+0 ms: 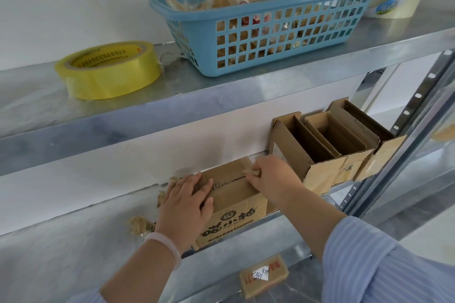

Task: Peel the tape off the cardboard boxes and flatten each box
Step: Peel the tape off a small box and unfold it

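Your R hand (272, 179) fingers pinch tape (252, 172); L hand (184, 206) fingers flat on box (236, 216). Yank fast & tape could snap.

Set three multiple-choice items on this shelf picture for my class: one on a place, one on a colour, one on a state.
1. Where does the yellow tape roll lie?
A. On the upper metal shelf, left of the slotted plastic basket
B. Inside that basket
C. On the floor

2. What colour is that basket?
A. Red
B. Blue
C. Green

3. How is the right hand placed at the small printed cardboard box?
A. Flat on its side
B. Clear of it
C. Pinching a tape strip at its top seam

Answers: 1 A, the roll sits on the shelf beside the basket's left end. 2 B, its rim and walls are blue. 3 C, the fingers curl round the strip's raised end.
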